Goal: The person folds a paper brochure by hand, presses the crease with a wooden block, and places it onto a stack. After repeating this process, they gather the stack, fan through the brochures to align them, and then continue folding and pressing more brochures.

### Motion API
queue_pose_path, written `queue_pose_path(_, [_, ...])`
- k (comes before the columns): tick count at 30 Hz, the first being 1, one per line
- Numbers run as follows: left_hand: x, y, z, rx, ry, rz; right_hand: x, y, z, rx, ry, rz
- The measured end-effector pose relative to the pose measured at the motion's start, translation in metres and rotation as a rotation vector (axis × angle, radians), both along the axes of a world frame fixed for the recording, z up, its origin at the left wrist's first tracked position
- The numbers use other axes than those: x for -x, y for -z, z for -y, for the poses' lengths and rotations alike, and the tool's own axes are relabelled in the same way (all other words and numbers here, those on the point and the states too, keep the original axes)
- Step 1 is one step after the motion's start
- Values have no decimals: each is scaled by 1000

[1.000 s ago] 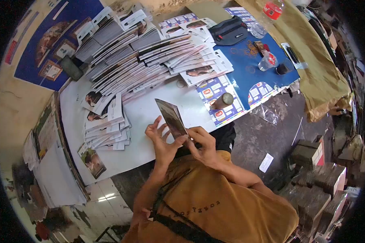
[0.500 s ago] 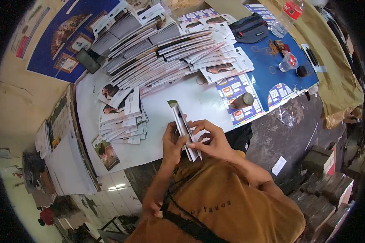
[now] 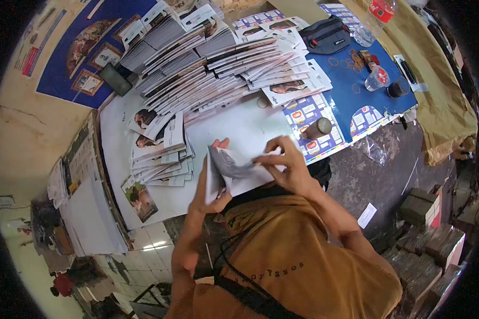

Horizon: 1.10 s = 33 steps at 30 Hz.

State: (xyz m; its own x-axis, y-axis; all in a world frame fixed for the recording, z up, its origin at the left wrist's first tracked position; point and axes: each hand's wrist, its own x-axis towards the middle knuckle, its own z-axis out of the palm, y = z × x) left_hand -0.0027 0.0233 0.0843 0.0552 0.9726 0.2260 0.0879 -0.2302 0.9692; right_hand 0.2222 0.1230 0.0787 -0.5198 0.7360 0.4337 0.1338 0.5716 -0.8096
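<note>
Hands (image 3: 294, 169) hold an open booklet (image 3: 238, 169) between piled booklets (image 3: 167, 159) and a cylinder (image 3: 318, 128).

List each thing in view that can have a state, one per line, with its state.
Booklet: open, in both hands
Left hand: closed on the booklet
Right hand: pinching a page
Large booklet pile: leaning, overlapping
Small booklet pile: uneven
Rubber bands: loose, scattered
Waist bag: zip unclear
</note>
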Motion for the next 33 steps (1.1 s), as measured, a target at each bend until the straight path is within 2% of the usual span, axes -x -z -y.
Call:
queue_pose_path(1, [5,-9,0,106,70,-4,-4,-3,-6,-91,36,91])
queue_pose_path(3, [22,-11,-5,-191,108,-719,-13,8,-19,244,-74,99])
queue_pose_path(5, [20,2,-1,-118,232,-911,-11,50,-30,496,-133,-153])
queue_pose_path(6, [20,10,1,-80,295,-1006,-15,63,-34,641,-144,-185])
queue_pose_path(7, [17,16,1,-11,340,-1024,-18,69,-37,786,-154,-218])
queue_pose_path(9, [10,30,2,129,432,-1054,-20,72,-34,868,-85,-160])
queue_pose_path(11, [6,40,3,104,426,-1029,-22,64,-20,735,78,28])
queue_pose_path(12, [2,35,2,90,443,-1041,-26,57,-21,612,61,213])
queue_pose_path(15, [-2,36,-5,64,412,-1031,-31,77,-17,661,8,348])
queue_pose_path(16, [-1,43,-9,67,363,-1004,-28,59,-13,583,87,360])
queue_pose_path(19, [-8,48,-19,22,272,-1042,-27,31,-8,420,161,269])
queue_pose_path(20, [-11,55,-21,-4,247,-1040,-28,11,-5,607,135,320])
queue_pose_path(23, [-23,64,-26,-26,164,-1022,-22,48,-2,671,17,-52])
queue_pose_path(24, [-24,68,-27,-25,151,-1049,-19,49,-4,846,-62,-261])
queue_pose_path(27, [-21,82,-24,-33,88,-1118,-11,65,-7,909,19,-195])
queue_pose_path(28, [-23,86,-22,-43,34,-1157,-2,64,-4,615,133,1])
queue_pose_path(29, [-26,89,-20,-54,-22,-1196,0,59,2,432,145,118])
queue_pose_path(31, [-35,68,-11,90,-274,-1064,10,56,7,7,130,245])
queue_pose_path(33, [-34,64,6,225,-436,-948,15,52,12,-42,109,402])
